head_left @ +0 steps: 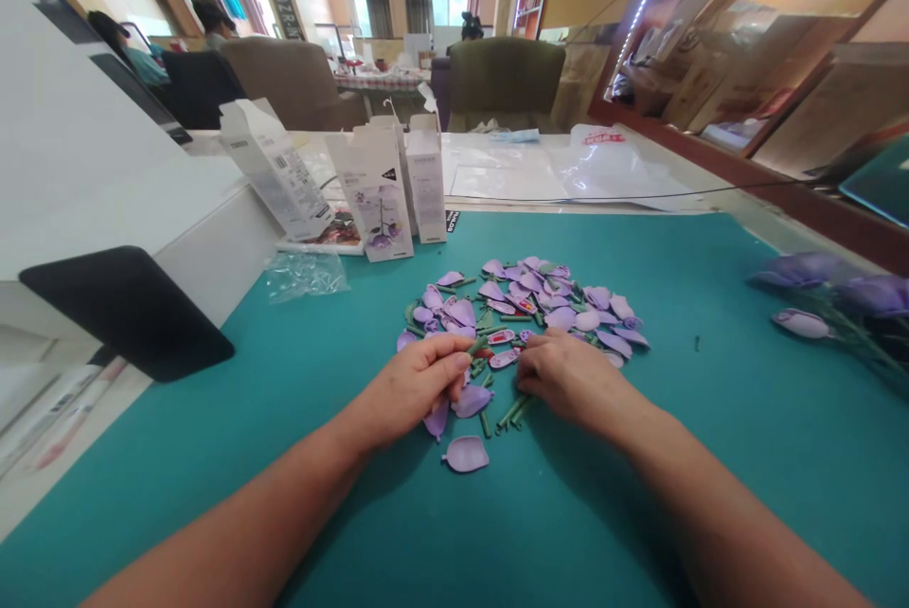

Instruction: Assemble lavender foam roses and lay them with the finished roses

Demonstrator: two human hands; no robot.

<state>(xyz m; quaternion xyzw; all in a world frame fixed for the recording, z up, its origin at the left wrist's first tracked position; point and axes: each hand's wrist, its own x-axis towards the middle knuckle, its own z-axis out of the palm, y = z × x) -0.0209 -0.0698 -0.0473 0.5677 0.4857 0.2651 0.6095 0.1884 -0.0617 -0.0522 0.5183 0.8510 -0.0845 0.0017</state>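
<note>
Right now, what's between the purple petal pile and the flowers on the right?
Right of the petal pile, one small dark piece lies on the teal mat, in head view.

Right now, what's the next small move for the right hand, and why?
Probably lower the right hand onto the green stems beside its fingertips. They lie loose on the mat, within easy reach, while the left hand seems to pinch a green piece. I'd check the right grip first: its fingertips are partly hidden.

Purple flowers (877, 294) blur and run off the right edge; the right hand (572, 371) hides whatever lies beneath it.
</note>
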